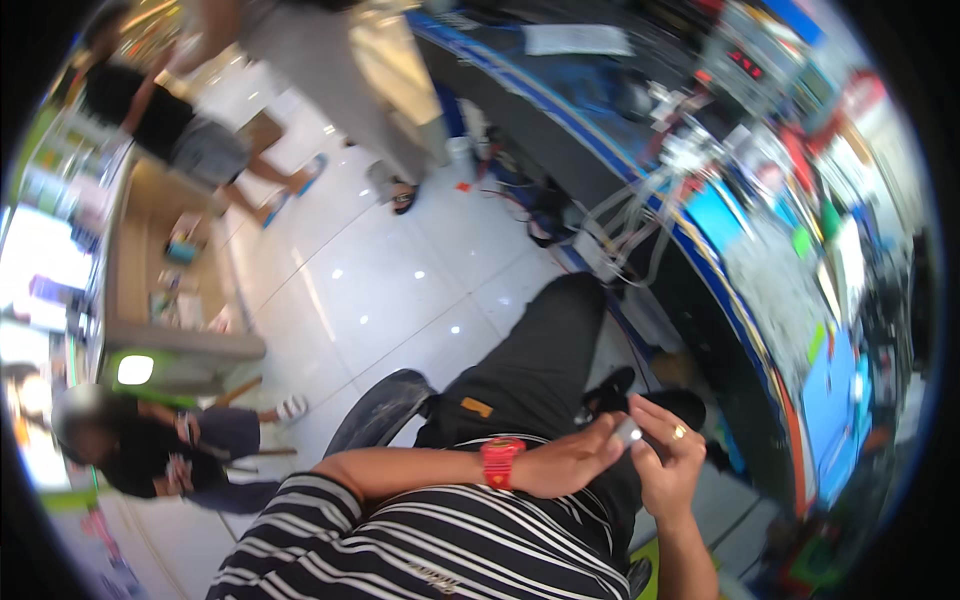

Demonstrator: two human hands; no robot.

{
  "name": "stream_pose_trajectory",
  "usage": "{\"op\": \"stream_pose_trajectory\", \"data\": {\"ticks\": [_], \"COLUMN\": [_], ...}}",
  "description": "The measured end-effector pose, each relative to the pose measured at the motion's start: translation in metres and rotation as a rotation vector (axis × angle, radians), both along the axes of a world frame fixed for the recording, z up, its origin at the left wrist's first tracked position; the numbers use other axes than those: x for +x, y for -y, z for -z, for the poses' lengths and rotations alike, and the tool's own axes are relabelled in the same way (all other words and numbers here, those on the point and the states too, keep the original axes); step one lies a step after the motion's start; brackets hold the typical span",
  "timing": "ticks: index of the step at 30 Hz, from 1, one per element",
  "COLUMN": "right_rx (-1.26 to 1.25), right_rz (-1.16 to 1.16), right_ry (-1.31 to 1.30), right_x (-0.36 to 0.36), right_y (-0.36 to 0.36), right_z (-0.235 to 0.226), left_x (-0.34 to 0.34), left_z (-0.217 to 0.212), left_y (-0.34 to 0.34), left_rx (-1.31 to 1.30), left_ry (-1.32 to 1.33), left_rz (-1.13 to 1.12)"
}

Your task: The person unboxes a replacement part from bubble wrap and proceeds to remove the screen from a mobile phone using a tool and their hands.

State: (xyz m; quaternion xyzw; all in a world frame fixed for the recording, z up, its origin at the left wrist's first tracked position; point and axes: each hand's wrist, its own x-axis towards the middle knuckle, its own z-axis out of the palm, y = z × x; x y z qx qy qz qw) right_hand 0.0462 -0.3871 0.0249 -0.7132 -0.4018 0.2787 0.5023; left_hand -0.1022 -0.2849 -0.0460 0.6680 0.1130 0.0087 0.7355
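Note:
My left hand, with a red watch on the wrist, is closed around a small shiny whitish piece above my lap. My right hand, wearing a gold ring, meets it from the right. Its thumb and fingers close in on the same piece. The piece is small and partly covered by fingers, so I cannot tell its kind. Both hands are apart from the workbench.
Along the right runs the curved workbench, crowded with white cables, a blue mat and a device with a red display. A dark chair stands by my leg. Several people are at the left and top, near a display counter.

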Motion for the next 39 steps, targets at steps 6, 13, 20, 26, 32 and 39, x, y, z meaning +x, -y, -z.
{"op": "stream_pose_trajectory", "data": {"ticks": [6, 13, 20, 26, 32, 39], "right_rx": [-0.002, -0.032, -0.093, -0.035, 0.011, 0.075], "right_rz": [-0.110, -0.158, -0.181, -0.039, -0.269, -0.163], "right_ry": [0.236, 0.326, 0.225, 0.199, 0.062, -0.045], "right_x": [-0.001, -0.022, -0.039, -0.026, 0.006, -0.011], "right_y": [-0.008, -0.006, 0.001, 0.002, -0.007, 0.027], "right_z": [0.001, -0.001, 0.007, 0.012, -0.003, 0.014], "left_x": [-0.001, -0.002, -0.007, 0.009, 0.001, 0.009], "left_z": [-0.007, 0.000, -0.004, 0.027, -0.022, -0.029], "left_y": [-0.015, -0.009, -0.008, -0.001, -0.022, -0.017], "left_rx": [-0.203, -0.168, -0.206, -0.278, -0.494, -0.311], "left_ry": [-0.053, 0.029, -0.005, -0.032, -0.123, 0.008], "left_rz": [0.169, 0.105, 0.065, 0.099, -0.120, -0.024]}}
